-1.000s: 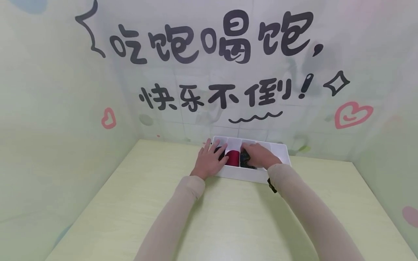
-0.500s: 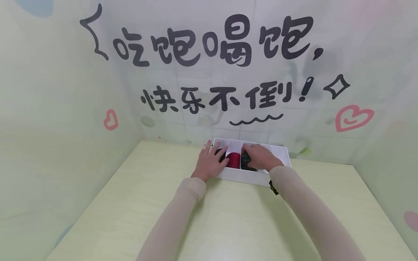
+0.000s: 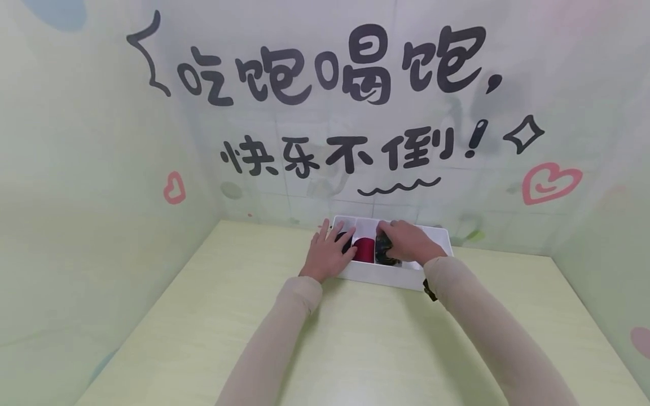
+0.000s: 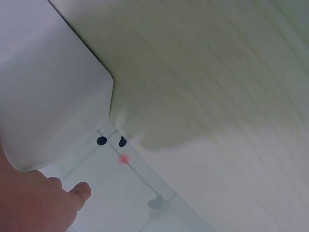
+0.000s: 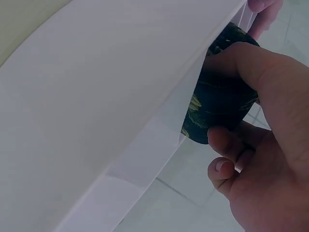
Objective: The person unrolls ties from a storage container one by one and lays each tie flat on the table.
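Black writing [image 3: 369, 67] marks the pale wall [image 3: 304, 124]

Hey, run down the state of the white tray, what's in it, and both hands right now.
White tray: open on top, flat on the table
Black item: in the leftmost compartment, partly hidden
Red item: in the second compartment, no hand gripping it
Dark patterned item: in the third compartment, gripped
Left hand: fingers spread over the tray's left end
Right hand: gripping the dark patterned item
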Demonstrator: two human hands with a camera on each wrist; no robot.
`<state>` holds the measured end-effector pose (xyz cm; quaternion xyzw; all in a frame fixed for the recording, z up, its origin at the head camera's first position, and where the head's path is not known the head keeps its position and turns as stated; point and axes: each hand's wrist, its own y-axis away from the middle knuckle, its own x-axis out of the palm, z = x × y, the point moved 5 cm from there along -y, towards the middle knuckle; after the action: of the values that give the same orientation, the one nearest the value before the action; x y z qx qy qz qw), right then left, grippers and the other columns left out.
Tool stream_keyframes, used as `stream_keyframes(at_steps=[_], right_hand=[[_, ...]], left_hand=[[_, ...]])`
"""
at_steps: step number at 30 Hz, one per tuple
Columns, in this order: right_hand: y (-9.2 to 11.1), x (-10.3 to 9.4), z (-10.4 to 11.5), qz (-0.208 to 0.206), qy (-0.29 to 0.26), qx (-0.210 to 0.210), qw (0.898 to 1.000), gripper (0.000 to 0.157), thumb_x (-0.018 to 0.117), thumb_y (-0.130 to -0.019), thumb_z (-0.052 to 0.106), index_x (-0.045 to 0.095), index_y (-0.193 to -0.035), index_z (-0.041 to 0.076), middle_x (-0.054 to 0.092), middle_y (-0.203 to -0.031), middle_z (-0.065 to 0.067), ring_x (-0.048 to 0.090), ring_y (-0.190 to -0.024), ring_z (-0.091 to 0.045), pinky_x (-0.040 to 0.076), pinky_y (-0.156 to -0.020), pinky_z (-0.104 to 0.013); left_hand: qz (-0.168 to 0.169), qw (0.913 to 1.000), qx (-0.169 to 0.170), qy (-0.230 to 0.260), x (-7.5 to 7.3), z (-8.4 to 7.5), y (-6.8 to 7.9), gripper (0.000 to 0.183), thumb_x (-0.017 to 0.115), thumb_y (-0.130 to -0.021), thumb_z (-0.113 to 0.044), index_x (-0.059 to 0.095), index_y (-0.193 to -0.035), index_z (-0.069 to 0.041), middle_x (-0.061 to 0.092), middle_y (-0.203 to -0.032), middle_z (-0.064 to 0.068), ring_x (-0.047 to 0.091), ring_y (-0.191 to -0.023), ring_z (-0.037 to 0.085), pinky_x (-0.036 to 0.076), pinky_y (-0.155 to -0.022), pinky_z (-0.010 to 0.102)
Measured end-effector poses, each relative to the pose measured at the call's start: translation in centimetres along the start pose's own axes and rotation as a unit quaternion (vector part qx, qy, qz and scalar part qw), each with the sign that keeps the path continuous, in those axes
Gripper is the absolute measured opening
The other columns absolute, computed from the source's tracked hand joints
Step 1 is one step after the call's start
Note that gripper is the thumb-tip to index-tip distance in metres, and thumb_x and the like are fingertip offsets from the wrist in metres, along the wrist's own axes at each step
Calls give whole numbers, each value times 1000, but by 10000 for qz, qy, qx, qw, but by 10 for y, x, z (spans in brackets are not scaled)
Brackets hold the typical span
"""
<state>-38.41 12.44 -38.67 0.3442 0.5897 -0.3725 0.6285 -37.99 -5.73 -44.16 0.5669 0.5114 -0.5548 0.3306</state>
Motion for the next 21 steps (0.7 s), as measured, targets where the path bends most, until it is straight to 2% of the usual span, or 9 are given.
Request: stream_keyframes(at_steps=[6,21], right_hand=[[3,-6,-3,11,-73,32,10000,49,77,-77,17,50,-118,23,61,-105,-7,57,-95,-23,52,-87,-42],[13,-28,5,-195,-238,-118,9995,51,79,-76,16,50,-118,22,62,-106,-7,59,-95,-24,53,-87,-43]], left_hand=[[-11,10000,-27,38,3,0,-1,53,35,-97,-53,29,-148,-40,22,-160,-4,2,-151,33,20,-117,56],[6,10000,-23,-15,2,1,-1,54,32,-97,-55,28,-149,-40,22,-160,-4,3,-151,33,21,-116,56]])
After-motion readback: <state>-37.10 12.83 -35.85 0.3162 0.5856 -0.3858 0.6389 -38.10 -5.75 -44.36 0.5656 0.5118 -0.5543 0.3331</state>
